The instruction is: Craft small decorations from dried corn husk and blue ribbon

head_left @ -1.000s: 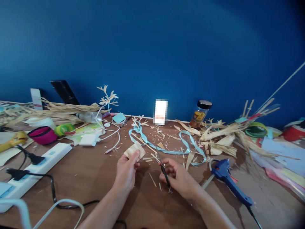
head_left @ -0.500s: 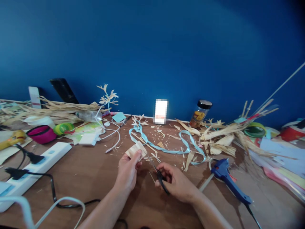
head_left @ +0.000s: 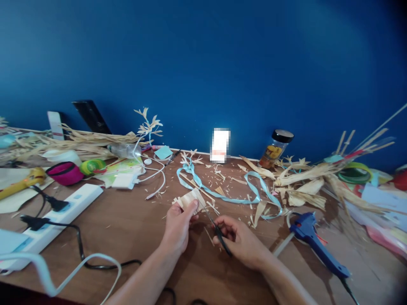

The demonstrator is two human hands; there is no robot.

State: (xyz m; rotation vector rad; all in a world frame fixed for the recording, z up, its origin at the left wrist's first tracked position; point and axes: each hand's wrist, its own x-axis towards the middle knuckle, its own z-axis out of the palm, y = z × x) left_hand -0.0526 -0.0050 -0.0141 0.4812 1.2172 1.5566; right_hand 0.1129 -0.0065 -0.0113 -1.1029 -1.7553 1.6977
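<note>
Blue, flat wall [head_left: 190, 63] across the top of the frame. Below, a wide brown table [head_left: 127, 224], very messy, filling the lower half. At the lower left, a long white plastic power strip [head_left: 74, 207] with black plugs. At the lower right, a blue plastic glue gun [head_left: 319, 246], lying down. Around the middle, a long, curly light-blue ribbon [head_left: 219, 195], just past both hands.

Left of the lower middle, a bare left hand [head_left: 178, 224], thumb on top, pinching. Right of the lower middle, a bare right hand [head_left: 240, 239], fingers curled and gripping too. In that right hand, scissors with black handles and thin metal blades [head_left: 219, 234]. A second ago, pointing up the frame, apart from the left hand's load; now leaning to the upper left, tips right by that load. Touching or only close: cannot tell.

Smaller, near the middle of the frame, a flat, pale tan piece of dry, husk-like stuff [head_left: 190, 199], held under the left thumb. Left edge now looking jagged; straighter a second ago. Maybe cut, maybe only turned. With blades so near, probably in the middle of snipping.

Smallest, a thin pale sliver [head_left: 209, 235] on the table, between the hands.
</note>
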